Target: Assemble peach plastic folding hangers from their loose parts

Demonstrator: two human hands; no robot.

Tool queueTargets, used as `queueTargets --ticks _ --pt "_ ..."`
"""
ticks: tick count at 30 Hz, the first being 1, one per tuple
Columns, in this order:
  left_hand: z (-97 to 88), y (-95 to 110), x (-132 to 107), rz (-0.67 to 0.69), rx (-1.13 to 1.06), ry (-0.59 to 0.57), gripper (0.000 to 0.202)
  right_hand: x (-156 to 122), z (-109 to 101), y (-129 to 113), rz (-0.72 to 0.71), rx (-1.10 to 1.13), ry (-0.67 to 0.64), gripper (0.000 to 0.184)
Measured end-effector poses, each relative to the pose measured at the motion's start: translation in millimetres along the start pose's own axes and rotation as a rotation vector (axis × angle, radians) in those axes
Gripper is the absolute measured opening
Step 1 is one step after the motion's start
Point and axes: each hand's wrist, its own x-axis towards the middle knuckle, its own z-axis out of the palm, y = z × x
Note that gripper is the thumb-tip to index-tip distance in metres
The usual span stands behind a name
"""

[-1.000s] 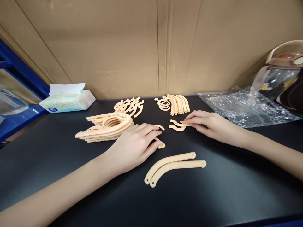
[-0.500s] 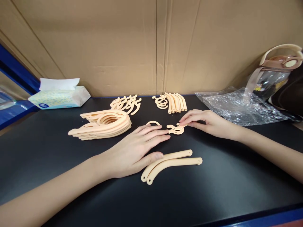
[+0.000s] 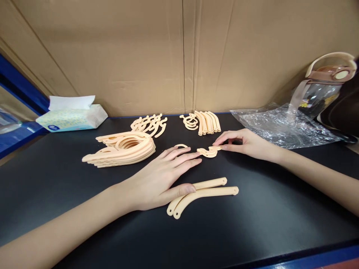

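My left hand (image 3: 165, 173) lies flat with fingers spread, holding nothing. Its thumb rests over the nearer end of one of two cream plastic hanger arms (image 3: 207, 191), which lie side by side in front. A small curved hook piece (image 3: 181, 146) shows beyond its fingertips, partly hidden. My right hand (image 3: 234, 144) pinches the right end of small cream hook pieces (image 3: 209, 152) between thumb and fingers. They lie close together on the table, and their left ends are at the left fingertips.
A stack of cream hangers (image 3: 120, 151) stands at the left. Behind lie loose hook pieces (image 3: 150, 123), more hooks (image 3: 190, 121) and a row of hanger arms (image 3: 208, 122). Tissue pack (image 3: 71, 119), clear plastic bag (image 3: 280, 125) and bottle (image 3: 322, 93) sit along the back.
The hook pieces by my right hand have come closer together and lower. My right fingers have shifted slightly, while my left hand stays nearly in place.
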Motion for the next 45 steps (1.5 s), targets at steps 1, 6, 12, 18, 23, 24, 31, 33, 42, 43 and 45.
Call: queueTargets --ticks 1,6,12,18,23,24,31,33,42,43,45 --pt "-0.3 0 0 -0.010 -0.007 -0.004 0.061 0 0 0 -0.001 0.000 0.001 0.030" --pt "3.2 -2 -2 -0.009 -0.039 0.032 0.057 0 -1 -1 -0.022 0.005 -0.011 0.031" --pt "6.0 -6 -8 -0.010 -0.052 0.131 0.047 -1 -2 -1 -0.033 -0.010 -0.020 0.030" --pt "0.2 1 -10 0.034 -0.116 0.166 0.052 -5 2 -10 -0.126 -0.031 0.089 0.022" --pt "-2.3 12 -9 0.149 -0.142 0.163 0.058 -9 6 -16 -0.247 -0.188 0.144 0.016" --pt "-2.5 14 -9 0.163 -0.138 0.153 0.051 -9 7 -17 -0.266 -0.214 0.137 0.016" --pt "0.7 14 -8 0.148 -0.054 0.153 0.031 -10 20 -18 -0.360 -0.419 0.106 0.017" --pt "3.0 11 -8 0.133 -0.019 0.197 0.031 -9 22 -16 -0.374 -0.428 0.119 0.016" --pt "5.4 10 -7 0.058 0.032 0.206 0.038 -7 26 -13 -0.394 -0.369 0.145 0.016" --pt "5.3 10 -7 0.054 0.028 0.195 0.038 -7 26 -13 -0.395 -0.370 0.146 0.016" --pt "5.3 10 -7 0.051 0.019 0.185 0.040 -7 26 -13 -0.391 -0.365 0.149 0.017"
